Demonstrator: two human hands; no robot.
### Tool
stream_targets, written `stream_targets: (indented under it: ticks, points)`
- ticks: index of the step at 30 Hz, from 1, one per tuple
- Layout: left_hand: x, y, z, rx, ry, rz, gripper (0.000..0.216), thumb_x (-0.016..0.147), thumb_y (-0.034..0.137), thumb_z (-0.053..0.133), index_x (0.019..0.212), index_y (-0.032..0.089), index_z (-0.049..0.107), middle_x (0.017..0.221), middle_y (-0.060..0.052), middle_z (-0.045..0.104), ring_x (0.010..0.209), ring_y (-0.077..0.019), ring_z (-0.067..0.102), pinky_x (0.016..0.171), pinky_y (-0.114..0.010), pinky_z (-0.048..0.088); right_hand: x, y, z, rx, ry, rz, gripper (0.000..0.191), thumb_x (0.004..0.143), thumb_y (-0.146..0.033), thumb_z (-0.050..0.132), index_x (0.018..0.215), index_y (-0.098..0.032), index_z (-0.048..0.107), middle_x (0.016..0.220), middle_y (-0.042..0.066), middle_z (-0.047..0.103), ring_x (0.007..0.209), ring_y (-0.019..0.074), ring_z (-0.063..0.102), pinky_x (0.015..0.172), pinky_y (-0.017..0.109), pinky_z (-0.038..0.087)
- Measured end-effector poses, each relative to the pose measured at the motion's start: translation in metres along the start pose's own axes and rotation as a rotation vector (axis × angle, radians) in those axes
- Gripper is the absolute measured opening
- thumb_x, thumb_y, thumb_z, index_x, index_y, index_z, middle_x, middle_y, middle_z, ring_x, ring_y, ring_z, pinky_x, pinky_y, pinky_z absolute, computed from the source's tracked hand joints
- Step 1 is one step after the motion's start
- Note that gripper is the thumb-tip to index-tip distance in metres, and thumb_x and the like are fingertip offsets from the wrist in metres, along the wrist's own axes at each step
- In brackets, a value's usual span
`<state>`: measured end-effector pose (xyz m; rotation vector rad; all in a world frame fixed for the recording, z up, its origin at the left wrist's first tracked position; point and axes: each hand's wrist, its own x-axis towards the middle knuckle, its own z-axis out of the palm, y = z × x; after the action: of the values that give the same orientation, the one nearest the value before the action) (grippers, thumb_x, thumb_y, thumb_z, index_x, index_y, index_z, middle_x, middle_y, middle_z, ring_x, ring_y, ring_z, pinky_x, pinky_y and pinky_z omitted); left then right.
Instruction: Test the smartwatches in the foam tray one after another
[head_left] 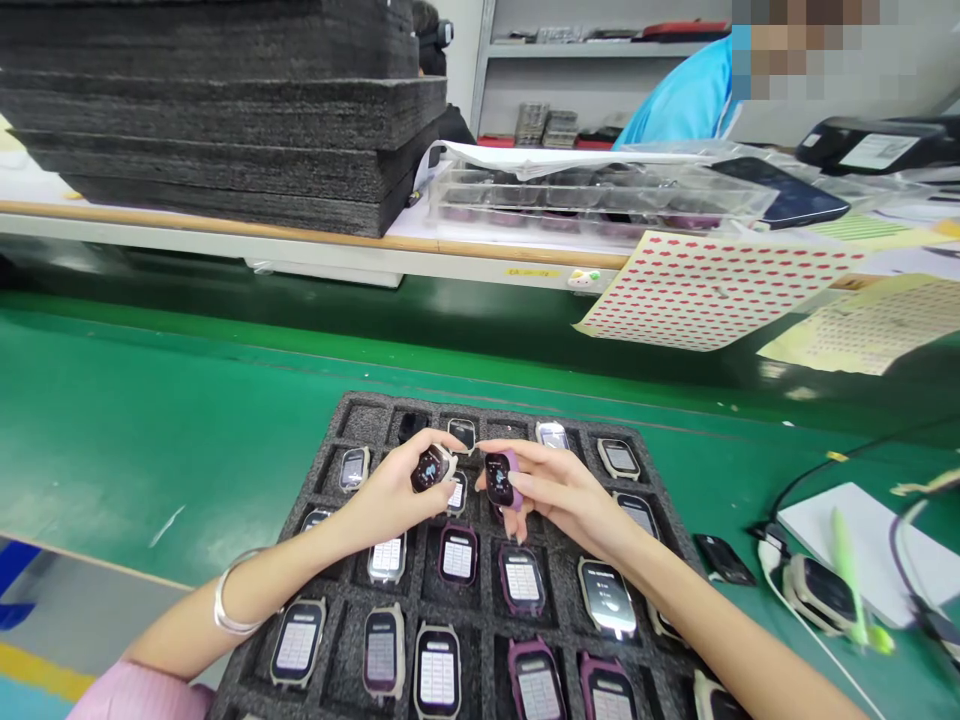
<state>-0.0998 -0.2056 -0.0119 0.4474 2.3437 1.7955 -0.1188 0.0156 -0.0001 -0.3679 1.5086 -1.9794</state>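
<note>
My left hand grips a light-coloured smartwatch body by its edges, its dark screen lit with a small picture. In my right hand is a purple smartwatch body, pinched between thumb and fingers, with a similar lit screen. Both hands hover over a black foam tray with square pockets. Several strapless watch bodies lie face up in these pockets, among them a purple one and a silver one. Many of their screens show a white list. My right forearm covers some pockets.
The tray lies on a green bench. On the right are a white pad, a cabled watch, a green pen and a black device. Stacked foam trays and clear plastic trays occupy the shelf; a person in blue is behind.
</note>
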Motion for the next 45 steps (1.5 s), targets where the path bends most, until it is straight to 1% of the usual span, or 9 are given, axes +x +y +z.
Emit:
stream_targets:
  ticks: [4, 11, 19, 24, 27, 31, 34, 38, 45]
  points:
    - [0.000, -0.001, -0.001, -0.015, -0.011, -0.032, 0.035, 0.076, 0.014, 0.055, 0.111, 0.020, 0.054, 0.092, -0.001, 0.059, 0.075, -0.0142, 0.054, 0.070, -0.025, 0.043, -0.001, -0.003, 0.000, -0.010, 0.029, -0.011, 0.041, 0.082, -0.028, 0.067, 0.122, -0.017, 0.059, 0.095, 0.010, 0.070, 0.054, 0.0129, 0.065, 0.055, 0.028, 0.055]
    - [0.001, 0.002, -0.002, -0.037, -0.001, -0.056, 0.032, 0.078, 0.015, 0.054, 0.110, 0.021, 0.053, 0.081, 0.002, 0.053, 0.066, -0.0115, 0.049, 0.064, -0.023, 0.041, -0.002, -0.004, 0.001, -0.049, 0.029, 0.002, 0.042, 0.082, -0.029, 0.067, 0.121, -0.015, 0.059, 0.092, 0.009, 0.070, 0.053, 0.0130, 0.065, 0.053, 0.027, 0.055]
    - [-0.002, 0.007, -0.003, -0.107, -0.007, -0.066, 0.030, 0.078, 0.012, 0.053, 0.107, 0.020, 0.052, 0.078, 0.003, 0.050, 0.059, -0.0087, 0.046, 0.057, -0.021, 0.040, -0.004, -0.005, 0.000, -0.036, 0.014, -0.016, 0.042, 0.082, -0.028, 0.067, 0.121, -0.015, 0.060, 0.092, 0.009, 0.070, 0.051, 0.0123, 0.065, 0.052, 0.025, 0.055]
    - [-0.001, 0.005, -0.003, -0.100, 0.022, -0.081, 0.032, 0.080, 0.017, 0.056, 0.111, 0.020, 0.051, 0.080, 0.003, 0.051, 0.065, -0.0101, 0.050, 0.061, -0.022, 0.041, -0.004, -0.003, -0.001, -0.028, -0.015, 0.007, 0.045, 0.083, -0.028, 0.065, 0.125, -0.013, 0.057, 0.089, 0.010, 0.070, 0.054, 0.0142, 0.066, 0.053, 0.027, 0.055]
    - [0.001, 0.005, -0.001, -0.232, -0.050, -0.128, 0.043, 0.079, 0.021, 0.060, 0.120, 0.020, 0.046, 0.083, 0.002, 0.052, 0.062, -0.0095, 0.050, 0.058, -0.022, 0.043, -0.004, -0.002, -0.002, 0.047, -0.029, 0.042, 0.048, 0.086, -0.026, 0.062, 0.131, -0.015, 0.051, 0.096, 0.012, 0.069, 0.061, 0.0163, 0.068, 0.054, 0.028, 0.054]
    - [0.003, 0.006, 0.001, -0.425, -0.099, -0.165, 0.046, 0.076, 0.019, 0.060, 0.120, 0.018, 0.045, 0.096, -0.003, 0.057, 0.067, -0.0111, 0.057, 0.068, -0.028, 0.050, -0.001, 0.000, -0.005, 0.111, -0.026, 0.073, 0.041, 0.088, -0.026, 0.058, 0.127, -0.015, 0.052, 0.100, 0.012, 0.067, 0.068, 0.0157, 0.066, 0.053, 0.025, 0.051]
    - [0.004, 0.007, 0.001, -0.482, -0.106, -0.200, 0.046, 0.077, 0.019, 0.057, 0.121, 0.018, 0.044, 0.103, -0.007, 0.059, 0.080, -0.0163, 0.062, 0.076, -0.032, 0.052, 0.001, 0.001, -0.006, 0.088, 0.018, 0.058, 0.041, 0.087, -0.024, 0.059, 0.126, -0.017, 0.053, 0.090, 0.008, 0.067, 0.066, 0.0151, 0.065, 0.052, 0.023, 0.050]
    - [0.006, 0.006, 0.000, -0.486, -0.107, -0.212, 0.045, 0.077, 0.018, 0.056, 0.121, 0.017, 0.046, 0.105, -0.009, 0.060, 0.094, -0.0217, 0.061, 0.079, -0.036, 0.054, 0.001, 0.002, -0.004, 0.006, 0.126, 0.027, 0.049, 0.083, -0.022, 0.060, 0.131, -0.018, 0.049, 0.101, 0.010, 0.068, 0.059, 0.0150, 0.066, 0.047, 0.024, 0.050]
    - [0.007, 0.004, 0.000, -0.487, -0.107, -0.210, 0.042, 0.077, 0.018, 0.055, 0.119, 0.017, 0.048, 0.100, -0.008, 0.060, 0.091, -0.0217, 0.062, 0.077, -0.037, 0.056, 0.000, 0.007, -0.003, -0.065, 0.130, -0.051, 0.052, 0.082, -0.020, 0.061, 0.133, -0.018, 0.048, 0.104, 0.011, 0.070, 0.060, 0.0171, 0.069, 0.046, 0.024, 0.051]
